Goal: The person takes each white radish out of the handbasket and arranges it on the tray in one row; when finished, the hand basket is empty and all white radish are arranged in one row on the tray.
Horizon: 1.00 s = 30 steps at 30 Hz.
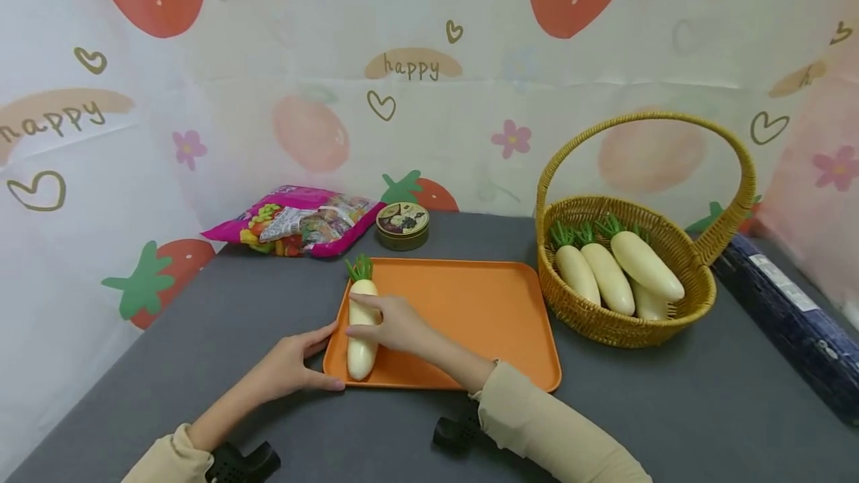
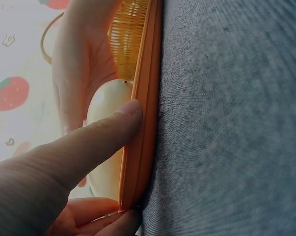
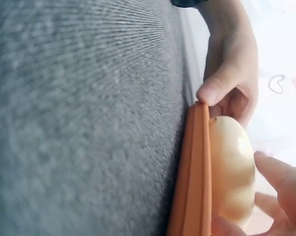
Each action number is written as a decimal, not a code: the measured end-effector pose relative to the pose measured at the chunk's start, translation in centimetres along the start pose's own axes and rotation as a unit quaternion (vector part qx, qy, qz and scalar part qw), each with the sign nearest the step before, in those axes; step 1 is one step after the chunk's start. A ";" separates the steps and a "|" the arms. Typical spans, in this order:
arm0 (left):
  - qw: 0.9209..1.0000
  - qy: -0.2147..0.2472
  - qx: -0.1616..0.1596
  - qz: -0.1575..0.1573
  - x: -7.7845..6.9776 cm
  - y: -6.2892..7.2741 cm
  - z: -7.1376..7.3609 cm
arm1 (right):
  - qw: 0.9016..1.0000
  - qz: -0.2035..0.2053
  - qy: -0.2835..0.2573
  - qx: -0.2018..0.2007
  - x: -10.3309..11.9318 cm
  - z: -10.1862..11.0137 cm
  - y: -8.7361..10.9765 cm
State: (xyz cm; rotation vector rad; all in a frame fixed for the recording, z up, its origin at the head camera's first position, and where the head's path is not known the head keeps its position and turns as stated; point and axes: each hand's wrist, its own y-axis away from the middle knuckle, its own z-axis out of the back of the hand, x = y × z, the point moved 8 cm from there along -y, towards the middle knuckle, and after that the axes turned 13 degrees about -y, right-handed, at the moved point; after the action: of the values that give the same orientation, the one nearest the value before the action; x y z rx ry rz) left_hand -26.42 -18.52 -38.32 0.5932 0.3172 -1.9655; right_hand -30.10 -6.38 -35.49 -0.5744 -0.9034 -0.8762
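A white radish [image 1: 362,360] with a green leafy top lies lengthwise along the left side of the orange tray [image 1: 463,319]. My right hand [image 1: 396,323] reaches over it from the right and holds it, thumb and fingers across its upper half. At the tray's front left corner, my left hand [image 1: 291,367] grips the rim, its thumb on the front edge and its fingers along the left edge. The left wrist view shows that thumb [image 2: 130,108] pressed against the tray's outer wall. In the right wrist view, my right fingers [image 3: 278,172] curve about the radish [image 3: 231,167].
A wicker basket [image 1: 624,330] with a tall handle stands right of the tray, holding several white radishes [image 1: 607,278]. Behind the tray are a pink snack bag [image 1: 302,222] and a round tin [image 1: 403,226]. A dark blue wrapped roll [image 1: 792,319] lies at the far right.
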 end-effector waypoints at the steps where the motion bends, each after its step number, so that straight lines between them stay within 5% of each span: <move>1: 1.000 -0.001 -0.002 0.001 0.0 0.0 0.0 | 1.000 0.001 -0.007 0.003 0.0 0.1 0.1; 17: 1.000 -0.003 0.003 0.023 0.3 0.3 0.0 | 0.998 0.004 -0.051 0.030 0.1 3.4 1.7; 24: 1.000 0.000 -0.004 0.016 0.1 -0.1 0.0 | 0.994 0.023 -0.105 0.014 1.2 8.8 4.3; 30: 1.000 -0.005 -0.001 0.014 0.0 -0.2 -0.1 | 0.998 0.047 -0.034 -0.016 1.1 14.1 7.0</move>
State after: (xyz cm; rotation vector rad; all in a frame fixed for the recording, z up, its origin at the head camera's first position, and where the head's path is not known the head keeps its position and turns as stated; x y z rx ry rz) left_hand -26.56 -18.42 -38.39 0.5831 0.3026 -1.9415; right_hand -29.92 7.43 -27.83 -0.6730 -0.9180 -0.7911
